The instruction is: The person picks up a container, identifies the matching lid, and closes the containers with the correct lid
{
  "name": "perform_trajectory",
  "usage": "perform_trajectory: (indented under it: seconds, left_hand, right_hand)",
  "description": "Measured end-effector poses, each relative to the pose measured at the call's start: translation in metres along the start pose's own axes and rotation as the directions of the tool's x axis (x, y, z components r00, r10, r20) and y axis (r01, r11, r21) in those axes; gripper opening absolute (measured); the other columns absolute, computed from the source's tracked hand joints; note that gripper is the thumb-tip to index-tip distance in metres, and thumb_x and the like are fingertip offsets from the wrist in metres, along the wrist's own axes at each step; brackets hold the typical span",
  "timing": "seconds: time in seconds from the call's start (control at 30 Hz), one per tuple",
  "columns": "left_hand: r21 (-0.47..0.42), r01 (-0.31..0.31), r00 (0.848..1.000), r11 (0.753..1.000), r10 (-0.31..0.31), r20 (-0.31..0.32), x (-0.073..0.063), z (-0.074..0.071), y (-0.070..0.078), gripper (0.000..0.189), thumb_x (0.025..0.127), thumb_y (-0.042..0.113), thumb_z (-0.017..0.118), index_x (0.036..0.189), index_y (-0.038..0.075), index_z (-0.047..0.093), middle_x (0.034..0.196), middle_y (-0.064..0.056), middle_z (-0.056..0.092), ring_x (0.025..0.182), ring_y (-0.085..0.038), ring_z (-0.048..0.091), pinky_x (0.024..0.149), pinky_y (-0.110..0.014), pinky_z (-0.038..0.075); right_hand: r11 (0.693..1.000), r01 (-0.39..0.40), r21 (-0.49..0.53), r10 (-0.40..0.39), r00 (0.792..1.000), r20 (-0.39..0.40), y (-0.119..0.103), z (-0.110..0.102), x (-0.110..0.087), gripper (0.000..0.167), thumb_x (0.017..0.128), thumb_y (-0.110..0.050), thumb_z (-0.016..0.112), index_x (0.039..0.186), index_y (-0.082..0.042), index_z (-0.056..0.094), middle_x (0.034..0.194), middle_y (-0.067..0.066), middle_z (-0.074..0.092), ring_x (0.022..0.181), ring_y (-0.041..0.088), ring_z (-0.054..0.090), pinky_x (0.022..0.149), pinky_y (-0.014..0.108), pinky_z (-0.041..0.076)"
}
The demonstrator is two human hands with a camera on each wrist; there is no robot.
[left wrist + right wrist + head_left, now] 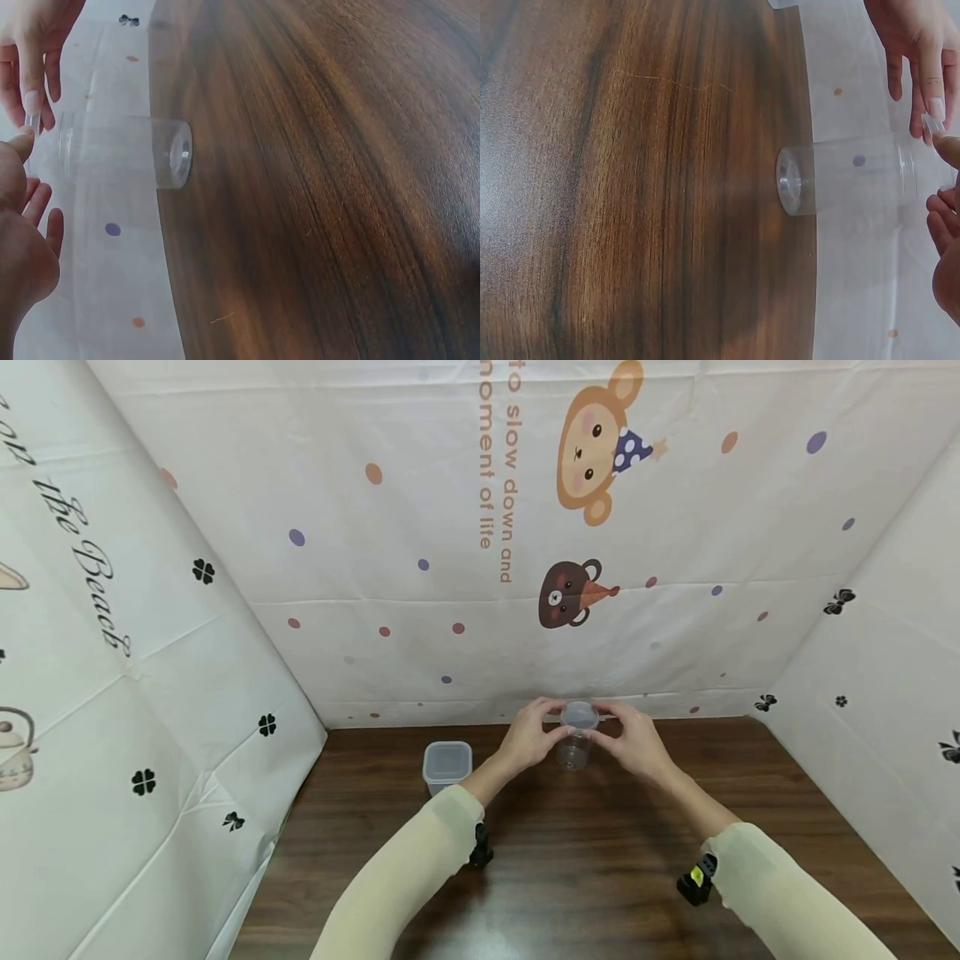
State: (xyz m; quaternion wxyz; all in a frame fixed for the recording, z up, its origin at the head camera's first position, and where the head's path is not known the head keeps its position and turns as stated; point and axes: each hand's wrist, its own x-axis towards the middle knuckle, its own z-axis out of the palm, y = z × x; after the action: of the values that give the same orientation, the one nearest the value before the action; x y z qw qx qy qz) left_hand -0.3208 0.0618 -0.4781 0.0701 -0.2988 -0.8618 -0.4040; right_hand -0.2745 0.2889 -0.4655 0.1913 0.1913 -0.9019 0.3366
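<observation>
A clear cylindrical jar [573, 753] stands upright on the wooden table near its back edge. A translucent round lid [580, 716] is level at the jar's mouth, with both hands around it. My left hand [528, 735] pinches the lid's left side between thumb and fingers. On the opposite side, my right hand [632, 740] pinches the lid the same way. From the left wrist, the jar [124, 150] is see-through and holds nothing visible. In the right wrist view the lid's edge [933, 126] shows between the fingertips, just above the jar's rim.
A square translucent container [447, 763] with a lid sits on the table [555, 877] to the left of the jar, beside my left forearm. White printed cloth [420, 652] rises right behind the table's back edge, and more cloth walls both sides.
</observation>
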Motion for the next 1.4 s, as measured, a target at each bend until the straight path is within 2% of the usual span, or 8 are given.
perform_trajectory:
  seconds: [0.2,0.43,0.67,0.93,1.23,1.4]
  left_hand:
    - [-0.025,0.01,1.0,1.0,-0.01,0.001,0.002,0.0,0.001,0.05,0.102,0.032,0.075,0.146,0.012,0.063,0.14,-0.006,0.064,0.13,-0.025,0.062,0.1,-0.03,0.055]
    - [-0.03,0.035,0.999,0.999,-0.035,-0.011,0.0,0.004,-0.001,0.05,0.101,0.03,0.076,0.146,0.012,0.063,0.141,-0.003,0.064,0.131,-0.022,0.061,0.106,-0.033,0.053]
    - [-0.047,0.051,0.999,0.998,-0.051,-0.004,0.0,0.01,-0.003,0.05,0.102,0.028,0.075,0.146,0.01,0.062,0.144,-0.007,0.063,0.133,-0.024,0.06,0.111,-0.034,0.05]
    - [-0.04,0.08,0.997,0.996,-0.08,-0.006,0.001,0.012,-0.003,0.049,0.102,0.03,0.074,0.146,0.012,0.062,0.143,-0.003,0.063,0.132,-0.021,0.06,0.11,-0.033,0.05]
    - [-0.05,0.081,0.997,0.995,-0.082,-0.005,0.001,0.016,-0.004,0.049,0.102,0.029,0.075,0.146,0.011,0.063,0.142,-0.005,0.063,0.131,-0.02,0.061,0.107,-0.032,0.052]
    - [-0.043,0.095,0.995,0.995,-0.095,0.001,0.001,0.016,-0.004,0.049,0.102,0.03,0.074,0.146,0.012,0.062,0.142,-0.003,0.063,0.131,-0.018,0.061,0.108,-0.032,0.051]
  right_hand:
    - [1.0,-0.016,-0.009,0.016,1.0,0.005,0.005,0.001,0.003,0.059,0.09,-0.016,0.087,0.14,0.003,0.063,0.131,0.021,0.068,0.116,0.04,0.068,0.096,0.058,0.056]
    - [1.0,-0.03,-0.001,0.03,0.999,0.012,0.007,0.005,0.003,0.057,0.091,-0.017,0.087,0.14,0.002,0.064,0.132,0.022,0.068,0.12,0.043,0.065,0.097,0.059,0.054]
    - [0.999,-0.052,-0.014,0.052,0.999,-0.001,0.01,0.01,0.001,0.056,0.091,-0.018,0.087,0.138,0.002,0.065,0.131,0.022,0.068,0.121,0.042,0.065,0.099,0.06,0.053]
    - [0.998,-0.052,-0.028,0.052,0.999,-0.016,0.013,0.013,0.001,0.056,0.092,-0.018,0.086,0.138,0.005,0.064,0.131,0.025,0.068,0.122,0.047,0.063,0.097,0.063,0.052]
    - [0.997,-0.068,-0.03,0.068,0.998,0.002,0.016,0.013,0.0,0.054,0.092,-0.018,0.086,0.137,0.003,0.065,0.132,0.025,0.067,0.122,0.045,0.064,0.099,0.061,0.053]
    - [0.997,-0.073,-0.034,0.073,0.997,0.005,0.017,0.014,-0.001,0.053,0.093,-0.018,0.085,0.137,0.003,0.065,0.133,0.025,0.067,0.121,0.045,0.064,0.097,0.061,0.054]
